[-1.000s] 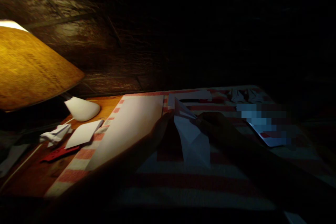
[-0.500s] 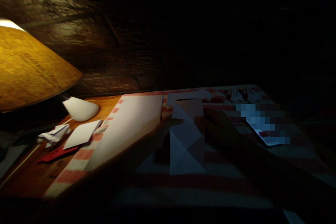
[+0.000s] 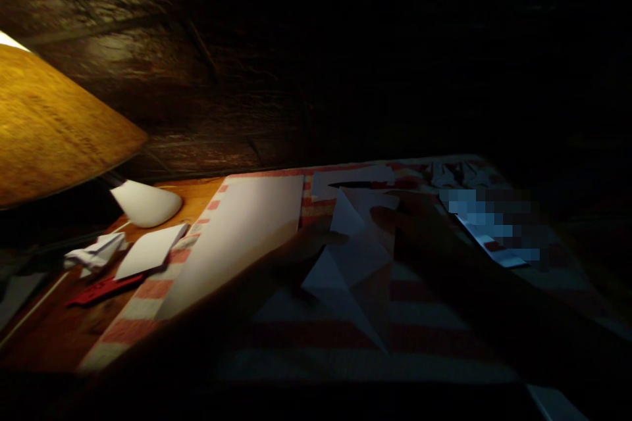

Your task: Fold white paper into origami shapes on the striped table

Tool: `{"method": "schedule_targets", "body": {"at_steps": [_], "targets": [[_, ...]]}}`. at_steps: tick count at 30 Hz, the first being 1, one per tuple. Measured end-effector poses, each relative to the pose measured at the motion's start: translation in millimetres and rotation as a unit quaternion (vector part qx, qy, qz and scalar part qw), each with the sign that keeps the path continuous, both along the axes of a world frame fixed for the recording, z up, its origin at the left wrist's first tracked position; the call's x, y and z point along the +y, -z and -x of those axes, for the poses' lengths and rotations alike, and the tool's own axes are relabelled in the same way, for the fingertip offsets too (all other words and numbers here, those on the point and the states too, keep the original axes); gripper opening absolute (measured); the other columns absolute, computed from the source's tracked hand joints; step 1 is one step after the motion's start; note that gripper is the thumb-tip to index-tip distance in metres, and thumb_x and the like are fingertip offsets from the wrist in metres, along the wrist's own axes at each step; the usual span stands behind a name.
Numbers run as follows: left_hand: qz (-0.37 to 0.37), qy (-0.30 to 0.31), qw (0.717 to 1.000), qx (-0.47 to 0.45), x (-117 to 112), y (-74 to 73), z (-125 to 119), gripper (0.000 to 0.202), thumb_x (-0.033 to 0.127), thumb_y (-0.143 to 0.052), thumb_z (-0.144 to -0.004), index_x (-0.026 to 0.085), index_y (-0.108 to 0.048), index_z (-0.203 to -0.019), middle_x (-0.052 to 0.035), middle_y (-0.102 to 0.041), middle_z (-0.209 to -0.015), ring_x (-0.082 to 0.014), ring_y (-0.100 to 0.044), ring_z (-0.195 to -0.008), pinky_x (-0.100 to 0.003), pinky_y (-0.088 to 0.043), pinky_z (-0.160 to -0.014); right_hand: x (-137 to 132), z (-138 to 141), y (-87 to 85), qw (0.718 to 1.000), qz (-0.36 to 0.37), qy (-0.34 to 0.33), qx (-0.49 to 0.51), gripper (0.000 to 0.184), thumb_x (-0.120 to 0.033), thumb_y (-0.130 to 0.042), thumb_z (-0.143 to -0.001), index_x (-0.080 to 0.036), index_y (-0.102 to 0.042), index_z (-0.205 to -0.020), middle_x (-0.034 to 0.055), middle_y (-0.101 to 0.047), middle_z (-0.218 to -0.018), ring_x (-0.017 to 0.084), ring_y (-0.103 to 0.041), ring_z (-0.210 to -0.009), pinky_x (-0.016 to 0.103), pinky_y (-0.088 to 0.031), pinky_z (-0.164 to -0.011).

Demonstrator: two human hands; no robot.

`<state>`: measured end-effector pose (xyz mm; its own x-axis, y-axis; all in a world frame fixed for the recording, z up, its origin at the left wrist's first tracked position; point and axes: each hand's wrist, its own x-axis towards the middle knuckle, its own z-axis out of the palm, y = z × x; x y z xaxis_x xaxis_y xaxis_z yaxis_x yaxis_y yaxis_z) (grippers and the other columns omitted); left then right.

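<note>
A folded white sheet of paper with crossing creases is held up above the striped cloth in the middle. My left hand grips its left edge, thumb lying on the face of the paper. On the upper right edge, my right hand is closed on the same sheet, its fingers mostly lost in shadow. The lower end of the paper spreads into a slanted flap on the left and a point at the bottom. Just beyond it, a dark-bladed knife lies on another piece of white paper.
A large white sheet lies left on the striped cloth. Folded paper figures stand at the back right, near a pixelated, bright-edged object. At left are a lamp, a white pad, a red object and folded paper.
The held paper has turned and its lower end has opened out, with a flap now pointing left. More of the knife shows behind it. The view has shifted slightly.
</note>
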<state>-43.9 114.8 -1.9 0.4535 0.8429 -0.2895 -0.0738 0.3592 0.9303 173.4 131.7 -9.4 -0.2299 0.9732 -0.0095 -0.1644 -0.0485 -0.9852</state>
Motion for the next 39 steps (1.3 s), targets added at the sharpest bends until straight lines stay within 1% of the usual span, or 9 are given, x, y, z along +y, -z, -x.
{"method": "schedule_targets", "body": {"at_steps": [5,11,18,23,26,28,31,35,39], "targets": [[-0.006,-0.052,0.997,0.055,-8.4,-2.3,-1.7,0.04,0.02,-0.083,-0.062,0.013,-0.074,-0.101,-0.0117,-0.078,-0.102,-0.0337,-0.069,-0.102,-0.045,-0.051,-0.093,8.9,-3.7,6.5,1.0,-0.018,0.004,-0.019,0.035,-0.026,-0.085,-0.069,-0.021,-0.077,-0.103,0.0053,-0.077,-0.093,0.02,-0.068,-0.077,0.032,-0.053,-0.065],[-0.04,-0.046,0.997,0.049,-3.2,7.6,-1.9,0.052,0.02,-0.085,-0.062,0.015,-0.071,-0.112,-0.0121,-0.076,-0.109,-0.0355,-0.066,-0.111,-0.047,-0.05,-0.095,4.3,-1.3,-5.1,0.999,0.013,-0.038,0.033,0.025,-0.023,-0.084,-0.07,-0.019,-0.078,-0.094,0.006,-0.076,-0.089,0.018,-0.069,-0.074,0.032,-0.055,-0.067],[-0.046,-0.054,0.997,-0.022,2.5,14.2,-6.0,0.077,0.012,-0.078,-0.06,0.021,-0.059,-0.134,-0.0076,-0.073,-0.113,-0.0299,-0.067,-0.106,-0.036,-0.052,-0.084,11.4,-4.8,8.4,0.999,0.016,-0.015,0.049,0.022,-0.017,-0.081,-0.066,-0.02,-0.077,-0.088,0.0005,-0.071,-0.074,0.013,-0.061,-0.061,0.026,-0.044,-0.057],[-0.075,-0.006,0.996,-0.054,4.8,6.1,-3.4,0.061,0.009,-0.081,-0.053,0.023,-0.069,-0.111,-0.0057,-0.07,-0.122,-0.0293,-0.064,-0.11,-0.033,-0.05,-0.084,19.8,-7.8,18.6,0.999,-0.024,-0.021,0.042,0.008,-0.015,-0.075,-0.065,-0.019,-0.077,-0.072,0.0013,-0.07,-0.07,0.013,-0.059,-0.061,0.026,-0.043,-0.058],[-0.065,-0.014,0.989,-0.129,1.8,3.1,-5.4,0.037,0.035,-0.074,-0.075,0.018,-0.072,-0.107,-0.0095,-0.069,-0.123,-0.0303,-0.06,-0.117,-0.038,-0.046,-0.096,19.6,-7.1,16.9,0.998,-0.029,-0.028,0.044,0.01,-0.014,-0.072,-0.064,-0.019,-0.078,-0.071,0.0037,-0.073,-0.074,0.016,-0.063,-0.067,0.029,-0.047,-0.064],[-0.054,-0.036,0.99,-0.122,0.2,4.4,-7.2,0.032,0.045,-0.07,-0.082,0.018,-0.072,-0.099,-0.0077,-0.072,-0.105,-0.0252,-0.064,-0.1,-0.035,-0.048,-0.088,17.4,-5.5,14.0,0.998,-0.032,-0.034,0.043,0.011,-0.014,-0.071,-0.064,-0.02,-0.078,-0.071,0.0041,-0.074,-0.075,0.017,-0.064,-0.068,0.031,-0.049,-0.067],[-0.089,-0.041,0.994,-0.053,-1.8,6.6,-9.0,0.027,0.036,-0.083,-0.074,0.019,-0.068,-0.088,-0.0006,-0.066,-0.079,-0.0161,-0.06,-0.075,-0.025,-0.045,-0.069,13.2,-2.8,8.7,0.997,-0.052,-0.049,0.031,0.009,-0.015,-0.073,-0.065,-0.02,-0.078,-0.071,0.0046,-0.075,-0.078,0.019,-0.067,-0.073,0.033,-0.05,-0.071],[-0.069,-0.05,0.996,-0.041,-7.0,3.5,-10.7,0.042,0.016,-0.087,-0.062,0.022,-0.063,-0.096,0.0007,-0.069,-0.097,-0.0141,-0.061,-0.078,-0.021,-0.043,-0.063,7.4,0.1,1.7,0.997,-0.05,-0.041,0.036,0.03,-0.015,-0.072,-0.069,-0.024,-0.077,-0.097,0.0015,-0.073,-0.081,0.017,-0.066,-0.071,0.031,-0.051,-0.067],[-0.045,-0.066,0.997,-0.008,-11.5,-0.2,-12.5,0.051,0.016,-0.086,-0.063,0.019,-0.067,-0.111,-0.0044,-0.071,-0.106,-0.0196,-0.065,-0.091,-0.025,-0.05,-0.073,0.8,2.1,-2.6,0.996,0.008,-0.033,0.081,0.04,-0.022,-0.076,-0.076,-0.027,-0.067,-0.114,-0.0017,-0.068,-0.079,0.015,-0.063,-0.065,0.027,-0.048,-0.059]]}}
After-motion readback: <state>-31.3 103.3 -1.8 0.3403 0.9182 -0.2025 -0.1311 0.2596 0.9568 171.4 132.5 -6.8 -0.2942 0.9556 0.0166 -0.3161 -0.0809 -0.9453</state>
